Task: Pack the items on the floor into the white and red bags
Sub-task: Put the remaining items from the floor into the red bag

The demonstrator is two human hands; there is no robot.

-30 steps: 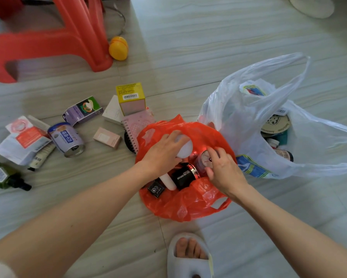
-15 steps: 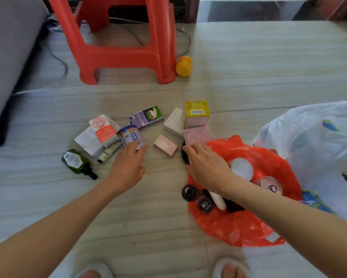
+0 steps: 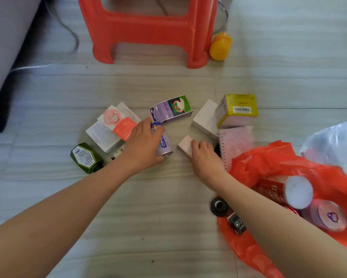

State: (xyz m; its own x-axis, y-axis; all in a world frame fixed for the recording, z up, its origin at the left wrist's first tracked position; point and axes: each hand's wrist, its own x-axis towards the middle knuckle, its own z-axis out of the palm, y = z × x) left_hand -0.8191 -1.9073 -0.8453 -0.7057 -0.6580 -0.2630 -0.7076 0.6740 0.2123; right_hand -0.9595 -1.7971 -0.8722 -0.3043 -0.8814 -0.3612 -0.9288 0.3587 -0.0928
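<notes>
Hands work apart on the floor [image 3: 168, 217]: left hand [image 3: 143, 146] curls round the small can [image 3: 163, 141], rigid and slick, best gripped mid-body, while right hand [image 3: 203, 155] pinches the light, stiff pink box [image 3: 185, 145].

Under our left hand [image 3: 143, 146] we see a lilac can [image 3: 163, 144] with blue lettering; beyond it, a purple-and-green box [image 3: 171, 109]. By our right hand [image 3: 205, 157] lies a pale pink box [image 3: 185, 145], then a yellow-topped box [image 3: 237, 110], a pink dotted notebook [image 3: 235, 140] and the red bag [image 3: 268, 165]. Far left sits a green bottle [image 3: 84, 157]; ahead, a red stool [image 3: 148, 29].
</notes>
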